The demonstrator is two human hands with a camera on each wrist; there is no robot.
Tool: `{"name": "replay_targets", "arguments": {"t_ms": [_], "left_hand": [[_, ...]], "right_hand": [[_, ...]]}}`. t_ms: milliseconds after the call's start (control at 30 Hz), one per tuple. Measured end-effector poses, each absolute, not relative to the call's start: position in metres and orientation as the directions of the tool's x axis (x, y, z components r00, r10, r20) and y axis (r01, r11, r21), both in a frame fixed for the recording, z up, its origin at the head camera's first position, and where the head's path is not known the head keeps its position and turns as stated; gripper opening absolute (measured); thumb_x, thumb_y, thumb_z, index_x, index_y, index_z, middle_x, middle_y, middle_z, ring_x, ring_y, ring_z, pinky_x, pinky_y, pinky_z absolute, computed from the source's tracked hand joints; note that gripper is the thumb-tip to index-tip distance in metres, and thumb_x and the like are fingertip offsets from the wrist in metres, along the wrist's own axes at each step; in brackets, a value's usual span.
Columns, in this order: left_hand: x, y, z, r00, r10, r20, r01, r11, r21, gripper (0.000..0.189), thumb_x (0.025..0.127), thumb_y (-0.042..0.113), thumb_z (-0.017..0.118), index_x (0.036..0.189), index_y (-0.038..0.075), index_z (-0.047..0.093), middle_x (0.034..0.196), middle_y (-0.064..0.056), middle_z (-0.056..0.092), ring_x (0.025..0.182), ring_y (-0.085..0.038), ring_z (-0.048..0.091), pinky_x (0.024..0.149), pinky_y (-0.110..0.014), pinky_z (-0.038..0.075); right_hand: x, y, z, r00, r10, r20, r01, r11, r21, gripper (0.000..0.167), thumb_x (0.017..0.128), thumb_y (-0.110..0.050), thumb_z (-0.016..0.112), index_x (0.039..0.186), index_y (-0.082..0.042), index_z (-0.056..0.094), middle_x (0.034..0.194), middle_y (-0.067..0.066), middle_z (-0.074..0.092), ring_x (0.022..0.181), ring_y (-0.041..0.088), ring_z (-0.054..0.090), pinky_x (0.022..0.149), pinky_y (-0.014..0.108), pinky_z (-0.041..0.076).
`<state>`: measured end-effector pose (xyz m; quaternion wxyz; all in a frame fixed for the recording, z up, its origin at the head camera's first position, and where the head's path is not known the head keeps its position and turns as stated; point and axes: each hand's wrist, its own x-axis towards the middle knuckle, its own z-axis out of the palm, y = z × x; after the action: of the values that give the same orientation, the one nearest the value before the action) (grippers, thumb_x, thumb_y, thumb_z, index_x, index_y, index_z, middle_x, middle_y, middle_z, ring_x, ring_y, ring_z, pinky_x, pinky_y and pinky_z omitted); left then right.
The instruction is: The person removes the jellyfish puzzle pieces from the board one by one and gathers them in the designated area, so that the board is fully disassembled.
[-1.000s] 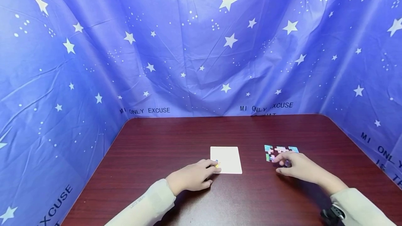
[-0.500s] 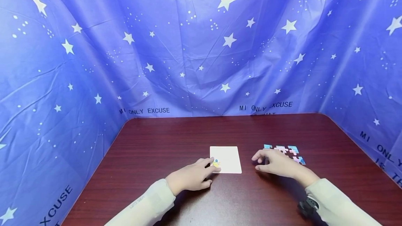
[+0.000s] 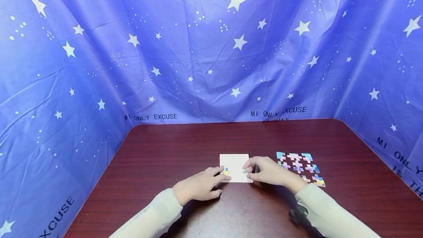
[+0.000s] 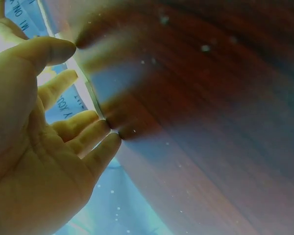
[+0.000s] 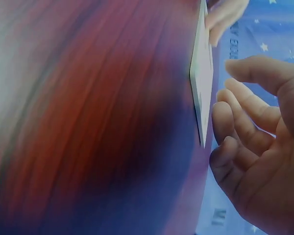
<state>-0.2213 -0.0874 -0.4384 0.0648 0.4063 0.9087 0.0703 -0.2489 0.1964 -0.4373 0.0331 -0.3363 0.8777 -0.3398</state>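
Observation:
A thin white square board (image 3: pixel 235 161) lies on the table, a yellow-and-blue puzzle piece (image 3: pixel 226 172) near its lower left corner. My left hand (image 3: pixel 202 184) rests at that corner, its fairly straight fingers around the piece and touching the board's edge. From the right side, my right hand (image 3: pixel 269 172) hovers at the board, with loosely bent fingers. In the right wrist view a gap stands between its thumb (image 5: pixel 257 71) and forefinger, and no piece shows there. The board (image 5: pixel 201 78) appears edge-on just beyond those fingers.
To the right of the board, several loose colourful puzzle pieces (image 3: pixel 297 167) lie in rough rows, some partly behind the right forearm. The dark red wooden table (image 3: pixel 185 139) meets a blue star-printed curtain (image 3: pixel 195 58) at the back and sides.
My right hand has moved left from the loose pieces to the board's right edge, uncovering more pieces. The left hand has stayed almost still, with the piece on the board showing a little more.

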Motion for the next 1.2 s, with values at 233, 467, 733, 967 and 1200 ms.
{"name": "replay_targets", "arguments": {"t_ms": [233,467,733,967,1200], "left_hand": [[-0.222,-0.089,-0.441,-0.653,0.755,-0.052,0.74,0.652,0.164,0.047,0.098,0.025,0.062,0.144,0.025,0.053,0.156,-0.013,0.038,0.139,-0.029,0.04,0.109,-0.04,0.04],[-0.221,-0.088,-0.441,-0.644,0.764,-0.043,0.752,0.642,0.15,0.048,0.097,0.025,0.062,0.144,0.024,0.053,0.155,-0.015,0.039,0.139,-0.03,0.042,0.11,-0.041,0.039],[-0.221,-0.09,-0.442,-0.63,0.776,-0.025,0.765,0.626,0.149,0.048,0.097,0.024,0.062,0.144,0.024,0.051,0.155,-0.016,0.039,0.138,-0.032,0.042,0.11,-0.042,0.04],[-0.22,-0.092,-0.441,-0.619,0.785,-0.035,0.773,0.616,0.149,0.046,0.098,0.024,0.061,0.143,0.022,0.051,0.156,-0.017,0.037,0.14,-0.035,0.04,0.11,-0.045,0.04],[-0.221,-0.092,-0.441,-0.615,0.787,-0.06,0.776,0.617,0.131,0.049,0.1,0.025,0.059,0.148,0.028,0.048,0.158,-0.016,0.034,0.14,-0.037,0.04,0.111,-0.044,0.037]], "right_hand": [[-0.253,0.17,-0.438,-0.739,-0.646,0.191,-0.607,0.516,-0.605,0.021,0.092,-0.011,0.068,0.11,0.0,0.071,0.083,-0.009,0.062,0.069,0.002,0.053,0.065,0.025,0.048],[-0.26,0.158,-0.444,-0.741,-0.645,0.186,-0.614,0.538,-0.577,0.022,0.092,-0.01,0.066,0.111,0.0,0.072,0.082,-0.009,0.062,0.068,0.0,0.051,0.064,0.023,0.047],[-0.265,0.152,-0.45,-0.745,-0.643,0.18,-0.622,0.571,-0.536,0.023,0.09,-0.01,0.068,0.109,0.0,0.075,0.086,-0.006,0.068,0.07,0.001,0.051,0.067,0.025,0.048],[-0.263,0.149,-0.449,-0.744,-0.643,0.18,-0.63,0.587,-0.508,0.024,0.091,-0.012,0.066,0.11,-0.003,0.076,0.091,-0.004,0.066,0.076,0.006,0.052,0.07,0.027,0.047],[-0.261,0.147,-0.449,-0.753,-0.636,0.167,-0.608,0.576,-0.546,0.024,0.091,-0.014,0.067,0.11,-0.003,0.075,0.088,-0.007,0.063,0.077,0.004,0.052,0.07,0.028,0.047]]}}
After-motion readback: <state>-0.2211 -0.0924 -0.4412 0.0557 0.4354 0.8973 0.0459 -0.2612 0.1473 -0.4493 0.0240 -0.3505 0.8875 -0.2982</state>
